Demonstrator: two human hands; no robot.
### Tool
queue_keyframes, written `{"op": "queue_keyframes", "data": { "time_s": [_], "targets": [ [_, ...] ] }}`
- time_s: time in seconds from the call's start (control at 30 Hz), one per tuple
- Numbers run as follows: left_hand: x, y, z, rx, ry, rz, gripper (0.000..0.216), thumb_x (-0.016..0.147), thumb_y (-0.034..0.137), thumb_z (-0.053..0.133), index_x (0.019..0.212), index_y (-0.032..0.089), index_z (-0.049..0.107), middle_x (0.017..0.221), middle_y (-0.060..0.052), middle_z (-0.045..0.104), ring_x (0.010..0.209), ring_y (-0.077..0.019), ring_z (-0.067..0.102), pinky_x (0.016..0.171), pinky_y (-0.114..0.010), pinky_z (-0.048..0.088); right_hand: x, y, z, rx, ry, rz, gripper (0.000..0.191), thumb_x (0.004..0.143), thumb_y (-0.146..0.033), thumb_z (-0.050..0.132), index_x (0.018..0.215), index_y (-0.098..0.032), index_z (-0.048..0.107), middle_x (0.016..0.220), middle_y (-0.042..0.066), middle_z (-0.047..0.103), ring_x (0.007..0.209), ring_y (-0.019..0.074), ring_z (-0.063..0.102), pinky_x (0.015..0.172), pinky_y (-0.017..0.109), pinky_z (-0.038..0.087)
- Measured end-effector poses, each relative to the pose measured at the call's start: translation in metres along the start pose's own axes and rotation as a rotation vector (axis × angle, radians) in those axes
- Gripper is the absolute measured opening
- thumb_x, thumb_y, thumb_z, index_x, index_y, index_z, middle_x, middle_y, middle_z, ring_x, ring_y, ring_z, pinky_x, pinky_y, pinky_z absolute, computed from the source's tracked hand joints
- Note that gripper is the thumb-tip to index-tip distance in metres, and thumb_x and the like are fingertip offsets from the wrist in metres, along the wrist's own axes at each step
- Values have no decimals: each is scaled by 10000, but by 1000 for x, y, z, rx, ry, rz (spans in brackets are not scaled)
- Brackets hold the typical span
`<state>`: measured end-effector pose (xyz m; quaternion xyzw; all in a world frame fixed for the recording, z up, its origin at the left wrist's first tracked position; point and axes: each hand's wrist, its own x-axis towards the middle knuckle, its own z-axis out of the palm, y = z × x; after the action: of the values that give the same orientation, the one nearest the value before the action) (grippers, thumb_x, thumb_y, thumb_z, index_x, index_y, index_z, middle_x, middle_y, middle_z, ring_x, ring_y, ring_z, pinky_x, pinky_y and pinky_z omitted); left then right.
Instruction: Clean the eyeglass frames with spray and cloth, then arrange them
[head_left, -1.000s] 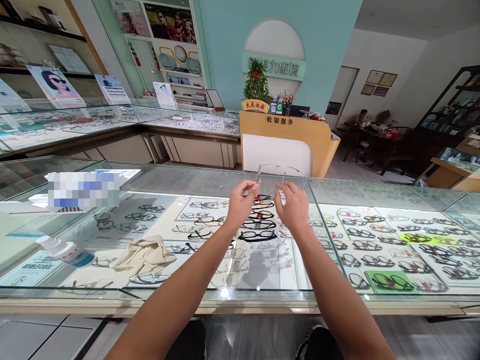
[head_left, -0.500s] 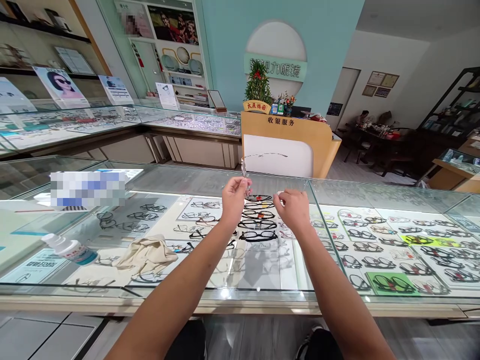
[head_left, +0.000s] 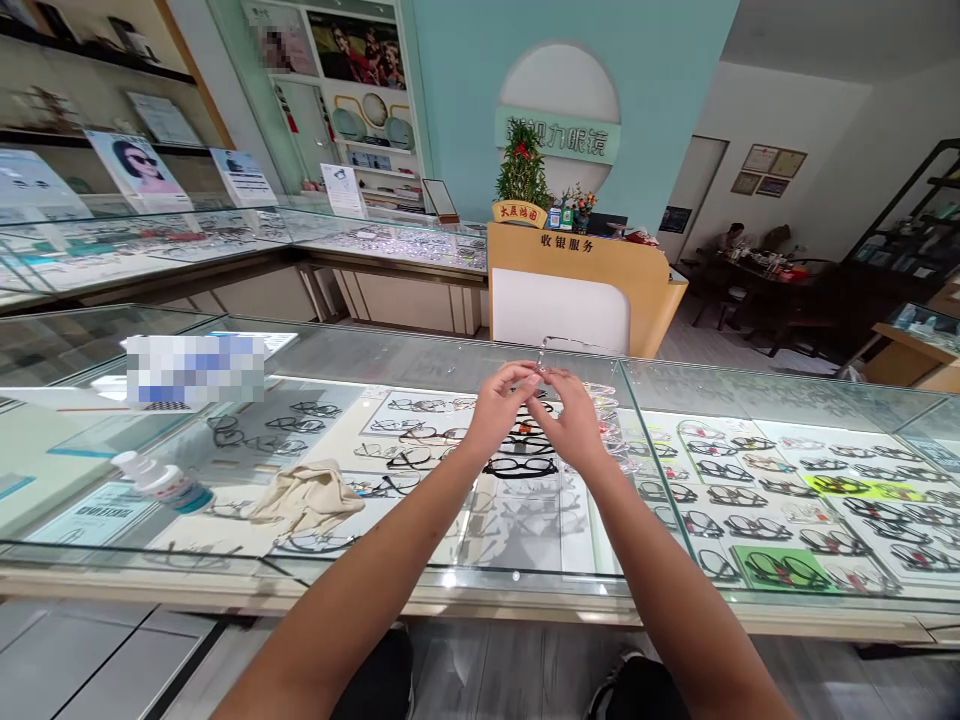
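A pair of thin-framed eyeglasses [head_left: 541, 352] is held up over the glass counter, one temple arm pointing right. My left hand [head_left: 501, 408] is closed on it with fingers pinched. Against it, my right hand [head_left: 571, 412] is closed too, fingertips meeting the left ones at the frame. The fingers hide most of the glasses. Under my hands, a column of dark-framed glasses [head_left: 520, 467] lies in view, partly covered by the hands. Clear-framed glasses [head_left: 609, 418] sit just right of that column.
On the counter's left are a white spray bottle [head_left: 161, 482], a crumpled beige cloth [head_left: 307, 500] and a blurred box [head_left: 195, 368]. Display glasses [head_left: 757, 525] fill the right section. Beyond stands a wooden cashier desk [head_left: 652, 290]; a person [head_left: 731, 238] sits far back.
My left hand has moved right with the glasses. My right hand has come in to meet it, and both now touch the frame. The view has shifted slightly.
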<state>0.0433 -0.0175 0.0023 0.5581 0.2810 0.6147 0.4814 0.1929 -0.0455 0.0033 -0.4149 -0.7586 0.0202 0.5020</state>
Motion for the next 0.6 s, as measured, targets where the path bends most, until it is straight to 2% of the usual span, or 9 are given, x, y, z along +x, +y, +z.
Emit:
{"op": "queue_keyframes", "data": {
  "time_s": [0.1,0.2,0.27,0.37,0.43,0.5,0.57,0.6],
  "targets": [
    [-4,2,3,16,1,8,303,844,498,821,906,204,785,1301,-109,662,1179,-273,671,984,-437,605,-4,3,5,104,31,41,308,1002,-344,626,1272,-221,710,1261,136,773,1167,288,711,1029,485,571],
    [-12,9,0,154,-17,85,301,897,502,777,982,215,809,1306,-130,683,1283,-297,649,1106,-477,543,-6,4,5,182,73,56,299,992,-380,642,1223,-213,732,1220,129,789,1094,276,739,976,469,591],
    [-25,20,-4,273,-52,122,324,936,506,743,1115,245,815,1406,-145,646,1382,-311,599,1129,-477,529,-7,4,3,219,84,62,300,987,-404,651,1194,-211,748,1212,132,794,1068,274,748,945,460,597],
    [-55,48,-14,452,-50,155,404,989,500,690,1338,302,741,1539,-130,579,1458,-312,543,1166,-487,493,-7,3,1,241,71,76,296,985,-442,660,1134,-214,774,1195,133,807,1095,287,746,947,466,587],
    [-79,71,-26,553,16,205,402,1016,482,658,1379,313,701,1527,-108,598,1441,-299,552,1175,-480,474,-8,2,1,237,70,72,298,984,-470,667,1081,-215,788,1161,129,819,1103,296,744,969,481,575],
    [-101,93,-47,640,132,283,339,1035,446,631,1333,300,695,1466,-95,632,1392,-281,578,1152,-454,481,-8,3,0,235,94,60,300,984,-488,669,1017,-218,796,1117,126,829,1078,298,747,982,492,569],
    [-119,108,-81,731,315,372,262,1040,403,614,1254,274,692,1389,-99,651,1347,-274,592,1142,-440,476,-8,5,0,238,128,49,300,988,-490,667,968,-221,798,1076,125,833,1053,297,749,976,489,572],
    [-126,112,-102,786,453,412,230,1033,388,614,1214,264,684,1358,-103,649,1332,-277,589,1142,-438,467,-8,7,0,238,141,46,298,991,-486,665,957,-222,800,1063,124,832,1045,295,750,969,486,574]
  ]
}}
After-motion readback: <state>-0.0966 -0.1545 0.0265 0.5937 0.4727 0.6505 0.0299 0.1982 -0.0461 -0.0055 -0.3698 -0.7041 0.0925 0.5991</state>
